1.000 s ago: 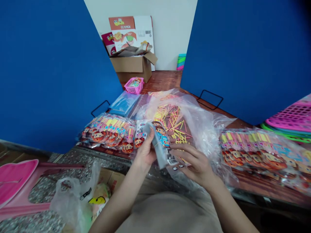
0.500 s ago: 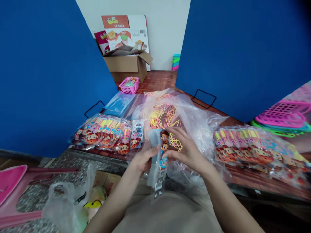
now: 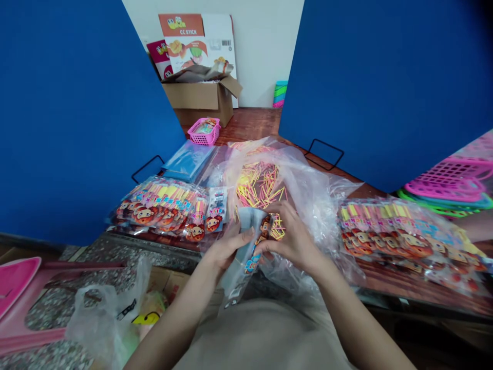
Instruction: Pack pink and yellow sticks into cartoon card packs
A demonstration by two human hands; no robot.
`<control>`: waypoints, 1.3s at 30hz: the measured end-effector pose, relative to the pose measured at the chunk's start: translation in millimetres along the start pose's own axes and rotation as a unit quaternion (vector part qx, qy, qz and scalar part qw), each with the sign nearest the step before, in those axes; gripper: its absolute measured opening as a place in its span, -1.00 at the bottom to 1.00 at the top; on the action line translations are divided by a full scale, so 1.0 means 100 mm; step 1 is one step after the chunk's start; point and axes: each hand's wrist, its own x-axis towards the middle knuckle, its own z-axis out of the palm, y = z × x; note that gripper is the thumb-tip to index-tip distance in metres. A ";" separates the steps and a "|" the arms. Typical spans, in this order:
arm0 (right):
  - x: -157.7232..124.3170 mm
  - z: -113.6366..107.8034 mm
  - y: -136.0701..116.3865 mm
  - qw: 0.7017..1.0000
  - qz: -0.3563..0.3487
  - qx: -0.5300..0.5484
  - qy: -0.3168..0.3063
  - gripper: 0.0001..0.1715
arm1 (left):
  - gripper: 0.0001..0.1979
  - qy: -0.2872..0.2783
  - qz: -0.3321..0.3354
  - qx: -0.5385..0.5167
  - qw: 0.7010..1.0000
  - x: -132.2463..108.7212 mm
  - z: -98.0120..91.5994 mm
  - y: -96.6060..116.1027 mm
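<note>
A printed plastic pouch (image 3: 243,267) with a cartoon face hangs slanted between my two hands. My left hand (image 3: 228,247) grips its left edge, thumb on top. On its right edge, my right hand (image 3: 287,234) pinches the printed side near the top. The pouch's upper end looks somewhat spread, but I cannot tell whether anything is inside. Just beyond the hands, many thin pink and yellow sticks (image 3: 259,186) lie in a large clear plastic bag (image 3: 304,180), opened out on the table.
Filled stick packets (image 3: 162,203) lie in a pile at left, more packets (image 3: 393,231) at right. Blue plastic sheets (image 3: 188,160), a pink basket (image 3: 205,132) and an open carton (image 3: 196,97) stand behind. Blue panels (image 3: 77,113) flank the table. Pink baskets (image 3: 447,180) are stacked far right.
The pouch has turned, its lower end swinging left, and its upper end has spread wider. My right fingers have curled in more around its edge.
</note>
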 end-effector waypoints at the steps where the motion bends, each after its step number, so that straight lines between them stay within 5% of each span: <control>1: -0.01 0.02 0.01 1.000 -0.001 -0.002 0.012 -0.32 | -0.31 0.011 -0.001 -0.002 1.000 0.00 0.01 0.01; 11: -0.03 0.08 0.05 0.999 0.009 -0.009 0.051 -0.39 | -0.44 0.055 -0.021 -0.035 0.998 0.03 0.04 -0.02; 19: -0.04 0.09 0.10 0.999 0.040 0.022 -0.021 -0.16 | -0.40 0.075 0.005 -0.006 0.997 0.04 0.05 0.00; 28: -0.02 0.11 0.12 0.999 0.020 0.022 0.030 -0.32 | -0.40 0.105 0.022 -0.029 0.994 0.05 0.10 0.02; 33: -0.05 0.15 0.13 0.996 0.054 0.040 0.059 -0.26 | -0.50 0.129 0.043 -0.035 0.990 0.08 0.11 0.03; 39: -0.06 0.14 0.16 0.972 0.162 0.166 -0.029 -0.26 | -0.50 0.114 0.019 0.014 0.993 0.06 0.12 0.04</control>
